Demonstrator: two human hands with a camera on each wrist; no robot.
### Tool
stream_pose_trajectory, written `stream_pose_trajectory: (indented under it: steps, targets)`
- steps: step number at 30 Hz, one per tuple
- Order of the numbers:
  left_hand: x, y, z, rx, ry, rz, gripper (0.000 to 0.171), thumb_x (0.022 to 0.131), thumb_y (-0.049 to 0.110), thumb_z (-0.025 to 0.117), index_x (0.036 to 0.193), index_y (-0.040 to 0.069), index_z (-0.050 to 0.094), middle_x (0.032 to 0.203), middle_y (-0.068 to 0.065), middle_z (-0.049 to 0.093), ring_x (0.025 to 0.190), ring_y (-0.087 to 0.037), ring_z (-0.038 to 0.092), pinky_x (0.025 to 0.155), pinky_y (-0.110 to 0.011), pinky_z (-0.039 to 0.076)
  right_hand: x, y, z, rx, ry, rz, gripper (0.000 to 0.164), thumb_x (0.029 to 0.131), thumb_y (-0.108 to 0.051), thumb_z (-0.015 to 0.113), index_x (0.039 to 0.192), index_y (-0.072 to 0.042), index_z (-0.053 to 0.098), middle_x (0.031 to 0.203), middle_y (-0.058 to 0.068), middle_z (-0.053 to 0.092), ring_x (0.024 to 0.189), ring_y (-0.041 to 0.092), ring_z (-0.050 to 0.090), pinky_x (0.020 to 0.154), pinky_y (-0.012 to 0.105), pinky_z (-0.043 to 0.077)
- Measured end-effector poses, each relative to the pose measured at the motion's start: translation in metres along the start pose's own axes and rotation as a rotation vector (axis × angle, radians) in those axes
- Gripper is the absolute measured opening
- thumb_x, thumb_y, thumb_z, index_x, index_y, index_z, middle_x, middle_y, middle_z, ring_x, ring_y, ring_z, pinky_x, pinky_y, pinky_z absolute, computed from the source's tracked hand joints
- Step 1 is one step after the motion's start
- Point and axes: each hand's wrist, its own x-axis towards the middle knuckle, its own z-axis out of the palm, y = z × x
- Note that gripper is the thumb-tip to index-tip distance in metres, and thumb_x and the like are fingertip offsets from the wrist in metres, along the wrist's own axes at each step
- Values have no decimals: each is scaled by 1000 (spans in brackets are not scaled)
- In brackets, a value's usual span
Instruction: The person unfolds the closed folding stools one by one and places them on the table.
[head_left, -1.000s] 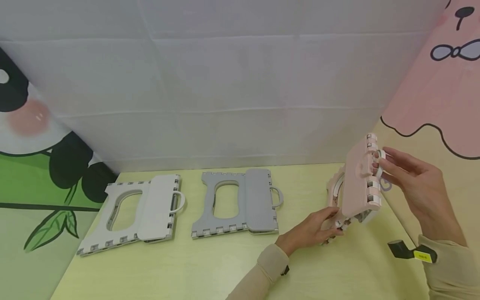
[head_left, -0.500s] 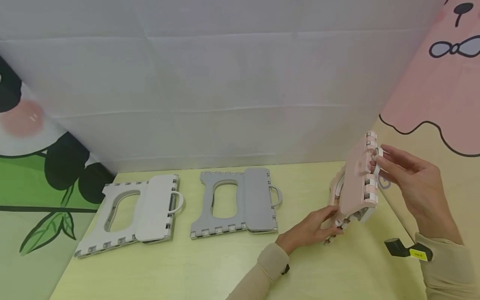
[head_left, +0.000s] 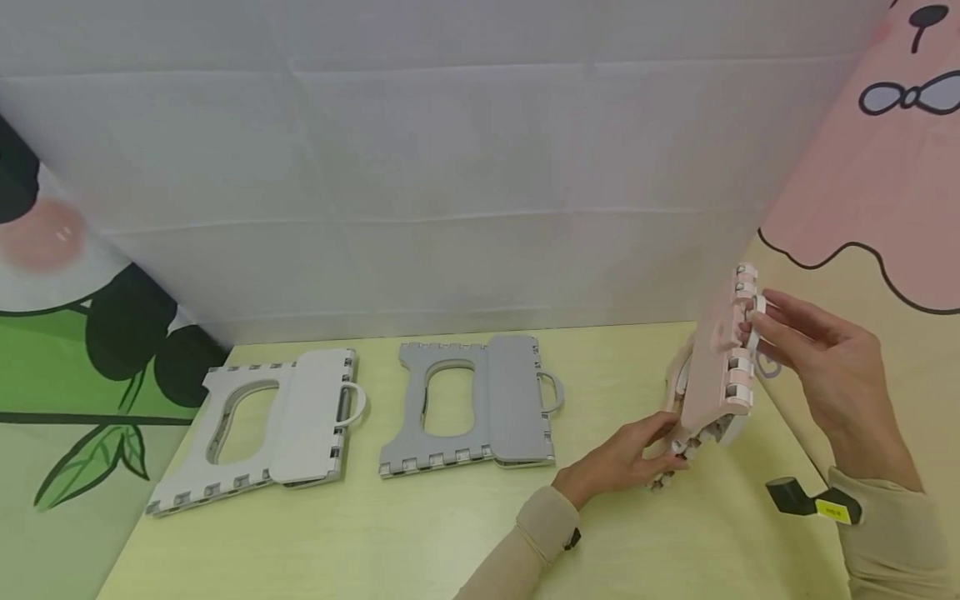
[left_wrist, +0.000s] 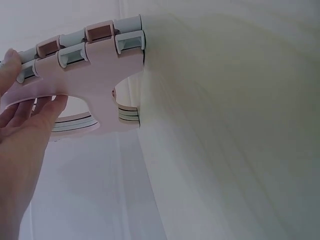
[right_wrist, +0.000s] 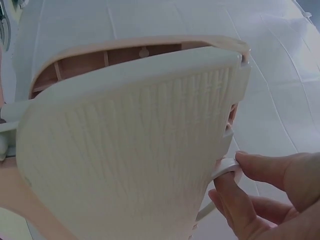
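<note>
"Where was the pink stool in the head view?"

"Right of the grey stool, held tilted up over the yellow table; the white stool lay left of the grey one."

"Any writing?"

"Well right of the grey stool, the black mount at the right sleeve carried a yellow label, its print too small to read."

"And the left wrist view?"

"The left hand gripped the pink stool, thumb on its hinged edge, fingers through the cutout."

"The right wrist one?"

"The right hand pinched the white handle between thumb and fingers."
</note>
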Motion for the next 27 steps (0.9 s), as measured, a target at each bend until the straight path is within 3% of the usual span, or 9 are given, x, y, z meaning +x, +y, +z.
stream_pose_trajectory:
  steps: [9,18,27]
  targets:
    - [0,-3,2,-32,16,-14,53,101,11,65,148,2,41,148,-12,52,143,-8,40,114,-19,35,-1,2,-1,-62,-34,-3,56,90,-18,81,143,-14,63,116,-11,70,88,3,73,77,14,57]
    - [-1,-2,3,-62,25,-45,55,100,9,66,148,2,41,148,-13,52,143,-9,42,113,-19,36,-2,5,0,-35,-78,-35,55,93,-11,77,145,-12,59,118,-10,71,93,3,73,77,15,57]
    - [-2,-5,2,-88,45,-30,55,99,7,67,147,2,41,148,-13,51,143,-8,42,112,-17,36,-5,7,-3,-92,-111,-5,57,95,-15,76,149,-16,55,129,-8,67,100,3,72,80,12,54]
